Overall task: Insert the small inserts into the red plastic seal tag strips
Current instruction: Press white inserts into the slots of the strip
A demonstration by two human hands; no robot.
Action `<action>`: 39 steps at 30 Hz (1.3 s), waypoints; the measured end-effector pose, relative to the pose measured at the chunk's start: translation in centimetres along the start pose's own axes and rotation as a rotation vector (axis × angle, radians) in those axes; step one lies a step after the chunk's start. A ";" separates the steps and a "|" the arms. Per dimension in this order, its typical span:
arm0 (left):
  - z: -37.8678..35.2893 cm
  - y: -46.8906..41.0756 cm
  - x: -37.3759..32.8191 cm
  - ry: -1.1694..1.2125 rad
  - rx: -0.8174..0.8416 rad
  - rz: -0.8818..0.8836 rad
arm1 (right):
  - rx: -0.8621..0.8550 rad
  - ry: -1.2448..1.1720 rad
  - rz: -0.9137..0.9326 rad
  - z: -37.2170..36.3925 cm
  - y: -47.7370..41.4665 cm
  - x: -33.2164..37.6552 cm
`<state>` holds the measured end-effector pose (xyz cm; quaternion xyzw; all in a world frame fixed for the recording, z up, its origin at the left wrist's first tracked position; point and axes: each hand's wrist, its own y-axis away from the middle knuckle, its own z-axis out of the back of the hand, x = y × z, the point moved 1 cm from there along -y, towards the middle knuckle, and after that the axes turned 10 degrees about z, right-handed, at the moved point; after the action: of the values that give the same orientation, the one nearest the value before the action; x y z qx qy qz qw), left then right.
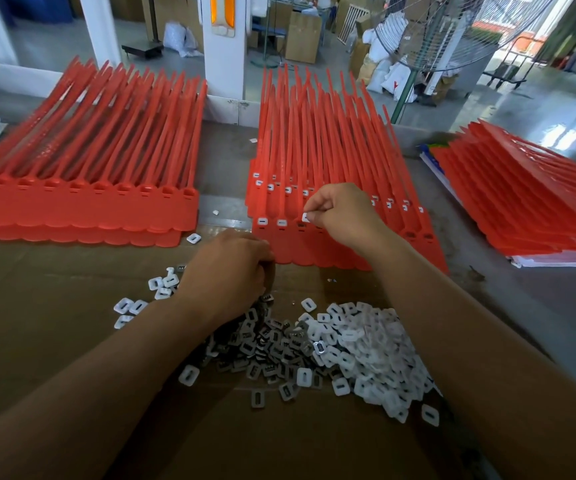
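Down at 6 o'clock on the worktop (539,306) sits the heap of small white and grey plastic inserts (314,344), with the left hand (231,268) curled over its far edge, though I can't tell if it holds anything. Toward 12 o'clock, the right hand (342,213) pinches one white insert (306,217) over an empty socket in the red plastic seal tag strips (314,161). If it goes in tilted, it could jam or skip away.

Small white and grey plastic inserts (335,344) are lying heaped on the brown cardboard-covered counter (54,289); behind them, red plastic seal tag strips (317,143) are sitting in three stacks side by side (left stack (82,209), middle stack (314,247), right stack (528,209)).
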<state>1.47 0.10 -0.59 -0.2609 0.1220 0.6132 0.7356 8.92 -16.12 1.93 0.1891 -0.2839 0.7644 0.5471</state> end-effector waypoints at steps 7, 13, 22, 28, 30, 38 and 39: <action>-0.1 -0.1 0.2 -0.006 0.023 0.026 | 0.062 0.006 -0.033 -1.1 -0.5 -0.4; -0.1 -0.1 0.2 -0.002 0.037 0.046 | 0.069 0.078 -0.042 -1.5 -0.7 0.0; -0.2 0.2 0.3 0.000 0.024 0.042 | 0.064 0.174 -0.119 -2.0 -1.2 0.0; -0.2 0.2 0.3 0.005 0.009 0.034 | 0.106 0.136 -0.327 -1.8 -2.6 0.2; -0.2 0.2 0.3 0.009 0.007 0.030 | 0.122 0.145 -0.365 -1.9 -2.8 0.3; -0.2 0.1 0.4 -0.014 0.028 0.044 | 0.104 0.125 -0.346 -1.9 -2.6 0.3; -0.2 0.1 0.4 -0.017 0.029 0.044 | 0.099 0.118 -0.332 -1.9 -2.5 0.3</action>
<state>1.47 0.38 -0.97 -0.2423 0.1303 0.6295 0.7267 11.17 -14.07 1.23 0.2148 -0.1781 0.6864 0.6715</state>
